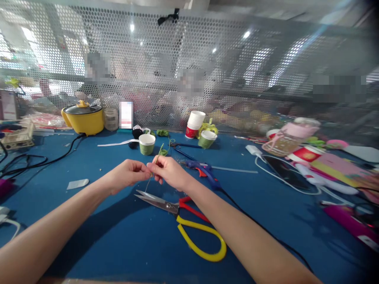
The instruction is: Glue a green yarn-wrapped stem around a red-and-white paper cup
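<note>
My left hand (133, 173) and my right hand (168, 170) meet above the blue table, fingertips pinched together. Between the right thumb and fingers runs a thin green stem or strand (160, 150), its top end sticking up and a fine thread-like tail hanging below. What the left fingertips pinch is too small to make out, though they touch the right ones at the strand. Below the hands lie scissors (168, 206) with red and yellow handles, blades parted. A blue glue gun (204, 169) rests just beyond my right wrist. Green yarn (162, 152) lies behind the hands.
Paper cups (147, 144) stand behind the hands, another green cup (207, 139) further right. A yellow electric pot (84, 118) and a lit phone (126, 115) stand along the perforated screen. Cables, a dark phone (286, 171) and a pink-lidded jar (284, 138) crowd the right.
</note>
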The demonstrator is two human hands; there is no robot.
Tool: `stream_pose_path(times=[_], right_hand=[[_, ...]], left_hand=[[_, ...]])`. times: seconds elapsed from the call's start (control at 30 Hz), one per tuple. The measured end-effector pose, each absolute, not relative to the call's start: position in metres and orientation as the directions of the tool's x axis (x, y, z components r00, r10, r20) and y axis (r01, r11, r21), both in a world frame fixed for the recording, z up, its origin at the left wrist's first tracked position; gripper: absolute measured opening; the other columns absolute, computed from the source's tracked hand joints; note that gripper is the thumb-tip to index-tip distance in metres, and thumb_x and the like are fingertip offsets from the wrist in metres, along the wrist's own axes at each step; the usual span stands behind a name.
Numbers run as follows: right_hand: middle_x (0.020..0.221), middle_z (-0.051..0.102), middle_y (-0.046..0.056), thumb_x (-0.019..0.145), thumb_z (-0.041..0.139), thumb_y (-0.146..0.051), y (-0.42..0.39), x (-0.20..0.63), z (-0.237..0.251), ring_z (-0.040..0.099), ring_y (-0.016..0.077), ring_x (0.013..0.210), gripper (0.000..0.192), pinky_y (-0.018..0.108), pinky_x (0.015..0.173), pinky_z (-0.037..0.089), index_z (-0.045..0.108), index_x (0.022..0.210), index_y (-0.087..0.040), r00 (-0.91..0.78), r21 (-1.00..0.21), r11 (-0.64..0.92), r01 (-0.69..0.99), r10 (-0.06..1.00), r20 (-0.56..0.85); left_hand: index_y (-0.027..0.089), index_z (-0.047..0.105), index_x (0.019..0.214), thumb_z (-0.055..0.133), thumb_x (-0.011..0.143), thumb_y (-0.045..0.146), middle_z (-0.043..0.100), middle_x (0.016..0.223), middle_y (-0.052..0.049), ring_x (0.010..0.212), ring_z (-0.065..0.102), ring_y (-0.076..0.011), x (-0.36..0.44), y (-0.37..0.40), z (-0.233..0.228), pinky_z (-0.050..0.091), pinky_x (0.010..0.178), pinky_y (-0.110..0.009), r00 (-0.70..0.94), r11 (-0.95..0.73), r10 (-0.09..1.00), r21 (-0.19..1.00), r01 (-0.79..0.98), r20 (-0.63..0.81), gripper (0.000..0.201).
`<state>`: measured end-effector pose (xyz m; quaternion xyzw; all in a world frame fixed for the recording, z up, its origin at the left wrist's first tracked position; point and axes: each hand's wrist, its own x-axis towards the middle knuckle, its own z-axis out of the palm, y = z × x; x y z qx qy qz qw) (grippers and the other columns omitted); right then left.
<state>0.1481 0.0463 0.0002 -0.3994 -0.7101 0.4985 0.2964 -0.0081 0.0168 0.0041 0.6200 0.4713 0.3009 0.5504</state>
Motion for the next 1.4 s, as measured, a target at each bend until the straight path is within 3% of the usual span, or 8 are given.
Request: stream_pose_path(times=[0.43,0.73,0.83,1.03,1.23,1.4], right_hand=[[0.044,0.047,-0.005,0.077,0.052,-0.038,0.0438,0.1485,-0.0002,0.041,0.0056,0.035,0.027,0.017,0.034,0.033,0.045,0.063,-0.017,-0.475,-0.878,0.272,0.394,0.878,0.059],[0.041,0.046,-0.005,0.074,0.054,-0.041,0.0431,0.1472,-0.0038,0.041,0.0051,0.033,0.032,0.016,0.033,0.030,0.041,0.058,-0.017,-0.421,-0.874,0.276,0.401,0.903,0.092],[0.043,0.045,-0.005,0.071,0.058,-0.042,0.0435,0.1472,-0.0034,0.042,0.0055,0.035,0.032,0.017,0.034,0.032,0.042,0.058,-0.017,-0.434,-0.899,0.249,0.360,0.898,0.075],[0.058,0.053,-0.003,0.071,0.058,-0.042,0.0477,0.1506,0.0007,0.050,0.0069,0.048,0.028,0.017,0.039,0.040,0.047,0.071,-0.016,-0.628,-0.993,0.106,0.054,0.777,0.049],[0.056,0.052,-0.004,0.065,0.064,-0.043,0.0480,0.1525,0.0027,0.050,0.0062,0.047,0.032,0.017,0.039,0.040,0.047,0.066,-0.015,-0.638,-0.992,0.087,0.089,0.770,0.011],[0.052,0.050,-0.005,0.071,0.060,-0.038,0.0474,0.1512,0.0038,0.047,0.0053,0.044,0.028,0.016,0.039,0.037,0.046,0.065,-0.015,-0.570,-0.976,0.138,0.166,0.821,0.019]], left_hand=[[0.011,0.054,0.066,0.055,0.068,0.034,0.038,0.053,0.006,0.048,0.024,-0.0052,-0.0054,0.0152,0.0046,0.016,0.045,-0.021,0.321,-0.025,0.942,0.930,0.367,-0.101,0.023],[0.012,0.057,0.067,0.057,0.066,0.034,0.039,0.051,0.006,0.047,0.024,-0.0050,-0.0017,0.0143,0.0028,0.017,0.045,-0.021,0.290,-0.013,0.952,0.939,0.344,-0.093,0.022],[0.011,0.059,0.070,0.057,0.066,0.034,0.042,0.053,0.005,0.046,0.024,-0.0046,-0.0017,0.0158,0.0000,0.016,0.044,-0.021,0.289,0.005,0.952,0.950,0.312,-0.100,0.024],[0.012,0.055,0.064,0.060,0.065,0.034,0.038,0.048,0.006,0.041,0.021,-0.0033,-0.0052,0.0188,-0.0014,0.013,0.041,-0.022,0.376,0.097,0.914,0.982,0.162,-0.152,0.022],[0.012,0.054,0.063,0.061,0.064,0.034,0.034,0.045,0.008,0.040,0.020,-0.0030,-0.0064,0.0177,0.0000,0.011,0.042,-0.022,0.400,0.132,0.899,0.982,0.135,-0.176,0.023],[0.013,0.055,0.067,0.057,0.068,0.038,0.038,0.050,0.006,0.043,0.023,-0.0043,-0.0083,0.0172,0.0035,0.015,0.042,-0.021,0.397,0.030,0.909,0.971,0.237,-0.125,0.025]])
